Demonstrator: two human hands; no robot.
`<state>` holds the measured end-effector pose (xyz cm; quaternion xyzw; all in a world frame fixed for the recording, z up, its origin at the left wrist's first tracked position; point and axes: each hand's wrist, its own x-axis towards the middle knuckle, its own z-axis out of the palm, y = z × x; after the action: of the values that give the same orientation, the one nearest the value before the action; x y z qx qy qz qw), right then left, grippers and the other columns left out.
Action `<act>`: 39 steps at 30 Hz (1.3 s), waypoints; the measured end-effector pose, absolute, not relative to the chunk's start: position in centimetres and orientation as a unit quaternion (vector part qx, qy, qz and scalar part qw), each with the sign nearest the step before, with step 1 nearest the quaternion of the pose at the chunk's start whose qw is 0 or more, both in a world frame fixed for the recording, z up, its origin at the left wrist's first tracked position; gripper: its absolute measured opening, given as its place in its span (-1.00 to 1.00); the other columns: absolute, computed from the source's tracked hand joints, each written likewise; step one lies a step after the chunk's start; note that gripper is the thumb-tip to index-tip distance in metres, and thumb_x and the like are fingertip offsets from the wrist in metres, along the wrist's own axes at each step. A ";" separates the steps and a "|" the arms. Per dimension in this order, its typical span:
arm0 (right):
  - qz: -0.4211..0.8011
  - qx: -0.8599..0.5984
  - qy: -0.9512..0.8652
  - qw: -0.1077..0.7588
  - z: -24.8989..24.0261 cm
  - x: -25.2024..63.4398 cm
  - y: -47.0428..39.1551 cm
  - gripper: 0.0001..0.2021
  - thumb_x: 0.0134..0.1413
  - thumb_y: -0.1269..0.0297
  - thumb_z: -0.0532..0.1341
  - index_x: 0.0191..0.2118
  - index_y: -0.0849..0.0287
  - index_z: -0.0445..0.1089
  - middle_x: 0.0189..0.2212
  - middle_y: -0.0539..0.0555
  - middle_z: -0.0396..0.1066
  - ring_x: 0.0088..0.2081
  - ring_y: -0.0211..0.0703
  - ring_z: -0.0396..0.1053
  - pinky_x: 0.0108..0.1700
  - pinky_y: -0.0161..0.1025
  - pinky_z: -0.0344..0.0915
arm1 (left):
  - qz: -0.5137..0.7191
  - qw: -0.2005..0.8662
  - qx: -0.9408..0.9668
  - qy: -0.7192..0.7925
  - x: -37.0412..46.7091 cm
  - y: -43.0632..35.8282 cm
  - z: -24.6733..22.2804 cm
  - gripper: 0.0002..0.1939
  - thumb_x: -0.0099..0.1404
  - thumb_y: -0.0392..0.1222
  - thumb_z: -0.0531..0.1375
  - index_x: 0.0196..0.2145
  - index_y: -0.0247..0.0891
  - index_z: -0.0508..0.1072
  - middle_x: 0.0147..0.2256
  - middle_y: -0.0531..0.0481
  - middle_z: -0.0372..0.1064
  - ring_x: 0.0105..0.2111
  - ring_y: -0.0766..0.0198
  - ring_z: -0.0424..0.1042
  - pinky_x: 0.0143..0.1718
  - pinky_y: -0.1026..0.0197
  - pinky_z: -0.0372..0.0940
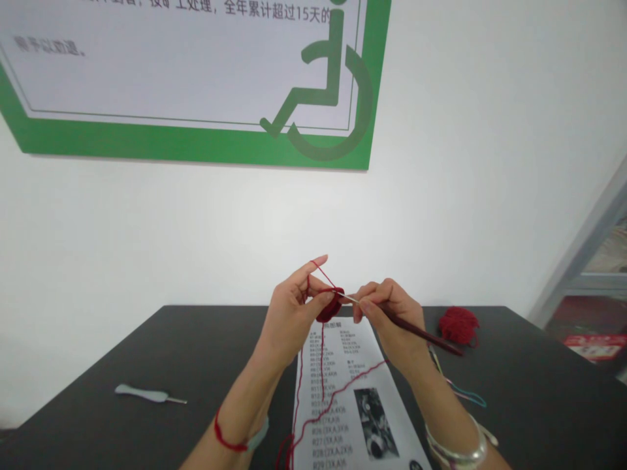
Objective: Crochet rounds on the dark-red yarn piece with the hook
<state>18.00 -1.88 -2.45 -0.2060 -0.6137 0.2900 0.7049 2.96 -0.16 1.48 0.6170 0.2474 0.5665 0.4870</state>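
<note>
My left hand (294, 307) pinches a small dark red crochet piece (329, 309) between thumb and fingers. Red yarn (324, 272) runs from the raised left index finger down to the piece. In my right hand (392, 313) is a crochet hook (421, 331) with a dark red handle, gripped near its thin metal shaft. The hook's tip meets the top edge of the piece, and its exact place in the stitches is too small to tell. Loose yarn hangs below the piece and trails over a printed pattern sheet (343, 391).
On the black table (206, 352) a red yarn ball (459, 325) lies at the right. A second crochet hook (149, 394), with a pale handle, rests at the left. Thin pastel loops (470, 395) lie beside my right forearm. A green-framed sign (196, 140) hangs on the wall.
</note>
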 end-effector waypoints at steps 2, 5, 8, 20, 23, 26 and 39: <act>0.271 -0.232 -0.617 0.701 -2.5 17.9 -1.9 -0.85 0.07 0.44 0.20 -0.46 0.12 0.26 -0.54 -0.06 0.36 -0.50 -0.28 0.30 -0.47 -0.29 0.21 | 0.565 0.483 0.620 0.251 3.1 -0.3 1.5 -0.42 0.11 -0.33 0.27 0.11 -0.39 0.33 -0.56 0.13 0.39 -0.58 0.40 0.30 -0.51 0.31 0.21; 0.254 -0.244 -0.622 0.699 -2.5 17.9 -1.9 -0.86 0.09 0.41 0.21 -0.45 0.11 0.26 -0.53 -0.06 0.37 -0.51 -0.28 0.30 -0.47 -0.30 0.22 | 0.570 0.474 0.622 0.254 3.1 -0.4 1.5 -0.41 0.12 -0.33 0.26 0.12 -0.41 0.30 -0.56 0.14 0.37 -0.57 0.39 0.30 -0.51 0.31 0.21; 0.273 -0.210 -0.624 0.702 -2.5 18.3 -1.7 -0.85 0.09 0.41 0.21 -0.45 0.11 0.25 -0.54 -0.07 0.37 -0.49 -0.27 0.31 -0.45 -0.29 0.23 | 0.573 0.471 0.622 0.251 3.1 -0.3 1.4 -0.42 0.11 -0.34 0.26 0.11 -0.41 0.31 -0.56 0.14 0.37 -0.57 0.41 0.29 -0.50 0.32 0.20; 0.193 -0.264 -0.648 0.688 -2.2 18.0 -2.3 -0.85 0.11 0.39 0.19 -0.45 0.10 0.23 -0.56 -0.06 0.35 -0.52 -0.27 0.28 -0.51 -0.31 0.19 | 0.575 0.471 0.620 0.252 3.1 -0.5 1.5 -0.45 0.12 -0.35 0.26 0.09 -0.39 0.34 -0.57 0.14 0.36 -0.57 0.40 0.29 -0.50 0.32 0.21; 0.138 -0.282 -0.656 0.687 -2.4 17.7 -2.3 -0.84 0.11 0.42 0.16 -0.44 0.09 0.22 -0.54 -0.06 0.37 -0.54 -0.29 0.29 -0.54 -0.33 0.18 | 0.583 0.457 0.620 0.258 3.2 -0.5 1.5 -0.46 0.12 -0.34 0.26 0.09 -0.39 0.34 -0.55 0.13 0.37 -0.55 0.38 0.32 -0.49 0.31 0.24; 0.066 -0.292 -0.672 0.678 -2.6 17.5 -2.3 -0.86 0.11 0.44 0.16 -0.42 0.08 0.25 -0.46 -0.03 0.44 -0.51 -0.29 0.34 -0.50 -0.32 0.23 | 0.592 0.427 0.625 0.276 3.3 -0.5 1.3 -0.49 0.13 -0.32 0.26 0.07 -0.36 0.37 -0.54 0.10 0.39 -0.53 0.35 0.37 -0.45 0.28 0.29; 0.065 -0.301 -0.683 0.662 -2.4 17.6 -2.3 -0.89 0.10 0.44 0.19 -0.36 0.07 0.31 -0.38 0.00 0.46 -0.36 -0.22 0.44 -0.33 -0.28 0.34 | 0.615 0.260 0.667 0.330 4.0 -0.7 0.7 -0.59 0.15 -0.33 0.26 -0.01 -0.22 0.48 -0.45 0.09 0.53 -0.41 0.26 0.50 -0.19 0.16 0.41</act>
<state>17.58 -2.26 -2.40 -0.3014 -0.6828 0.0654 0.6623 4.04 -0.73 0.66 0.6671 0.3297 0.6153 0.2601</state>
